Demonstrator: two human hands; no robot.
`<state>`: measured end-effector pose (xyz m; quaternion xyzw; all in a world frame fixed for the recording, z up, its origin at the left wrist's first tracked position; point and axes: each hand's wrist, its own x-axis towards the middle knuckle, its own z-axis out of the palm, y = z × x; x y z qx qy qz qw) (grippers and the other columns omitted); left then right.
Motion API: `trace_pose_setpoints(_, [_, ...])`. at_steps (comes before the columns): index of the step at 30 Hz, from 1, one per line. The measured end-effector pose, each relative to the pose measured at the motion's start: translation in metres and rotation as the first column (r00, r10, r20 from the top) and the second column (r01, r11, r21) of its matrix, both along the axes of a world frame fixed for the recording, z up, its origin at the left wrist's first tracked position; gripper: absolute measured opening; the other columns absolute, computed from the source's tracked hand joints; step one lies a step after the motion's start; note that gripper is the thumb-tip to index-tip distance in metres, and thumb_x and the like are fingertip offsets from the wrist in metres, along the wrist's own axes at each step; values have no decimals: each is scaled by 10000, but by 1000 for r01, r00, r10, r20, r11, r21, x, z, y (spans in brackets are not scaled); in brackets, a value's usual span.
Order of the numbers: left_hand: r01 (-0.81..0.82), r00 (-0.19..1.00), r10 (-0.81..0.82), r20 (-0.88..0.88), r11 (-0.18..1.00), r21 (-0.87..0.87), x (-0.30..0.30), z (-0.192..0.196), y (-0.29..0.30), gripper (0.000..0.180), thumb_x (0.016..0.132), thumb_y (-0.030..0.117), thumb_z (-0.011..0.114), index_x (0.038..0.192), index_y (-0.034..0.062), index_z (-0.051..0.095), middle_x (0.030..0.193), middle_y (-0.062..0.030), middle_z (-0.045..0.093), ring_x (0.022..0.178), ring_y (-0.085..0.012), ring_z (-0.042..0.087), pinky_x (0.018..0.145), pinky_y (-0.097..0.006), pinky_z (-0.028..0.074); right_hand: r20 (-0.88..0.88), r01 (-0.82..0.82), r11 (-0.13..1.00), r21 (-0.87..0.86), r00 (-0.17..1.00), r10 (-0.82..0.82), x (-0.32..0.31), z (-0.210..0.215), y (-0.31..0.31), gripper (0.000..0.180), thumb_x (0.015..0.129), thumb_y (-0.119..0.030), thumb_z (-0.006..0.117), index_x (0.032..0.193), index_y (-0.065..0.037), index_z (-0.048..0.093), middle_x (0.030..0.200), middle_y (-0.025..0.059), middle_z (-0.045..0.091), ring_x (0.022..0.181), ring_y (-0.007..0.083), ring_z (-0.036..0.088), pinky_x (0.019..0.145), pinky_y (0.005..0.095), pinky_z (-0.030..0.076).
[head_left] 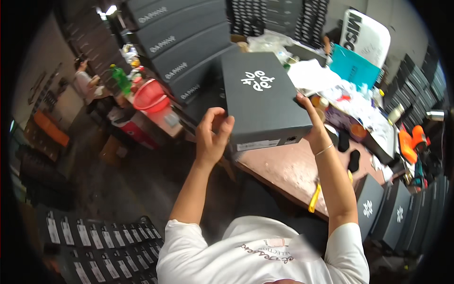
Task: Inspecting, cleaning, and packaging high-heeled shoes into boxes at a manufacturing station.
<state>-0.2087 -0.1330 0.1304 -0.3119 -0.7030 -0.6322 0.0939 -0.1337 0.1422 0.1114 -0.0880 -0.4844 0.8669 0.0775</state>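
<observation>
- White T-shirt [265, 251] fills the bottom edge, both bare forearms reaching up from it.
- Left hand [213, 137] curls its fingers onto the near-left corner of the dark grey shoebox [262, 97].
- Right hand [309, 120] clamps the box's right side, thumb on the lid.
- Shoebox is held up over the brown worktable [293, 170], in front of stacked grey boxes [182, 42].

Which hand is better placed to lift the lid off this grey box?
Probably the right hand: its fingers hook the lid's far side edge of the grey box. The left hand braces the near corner, suited to steadying it.
</observation>
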Motion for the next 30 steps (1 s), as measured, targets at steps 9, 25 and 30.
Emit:
trace_pose_setpoints(9, [340,772,-478,419,868,363,99,-61,63,804,854,459,580,1430,-13,277,1375,-167,388,1278,-259,387,1056,-369,321,229,333,942,32,915,-331,171,-32,-30,664,841,-476,611,1322,-36,485,1249,118,565,1082,201,580,905,306,469])
trace_pose_setpoints(25, [353,274,-561,781,814,461,97,-171,93,507,946,426,443,1224,9,518,1069,-95,593,981,-173,597,809,-299,504,319,548,764,-342,832,-454,205,-166,-48,642,964,-551,399,1353,-41,437,1285,120,533,1147,196,533,975,336,429])
trace_pose_setpoints(30, [523,425,-462,778,827,205,106,-216,114,492,904,263,615,1271,-36,479,1174,-130,581,1055,-177,562,911,-303,451,303,638,768,55,722,-622,234,-224,-20,687,974,-539,384,1416,-14,346,1354,142,486,1170,211,513,999,336,400])
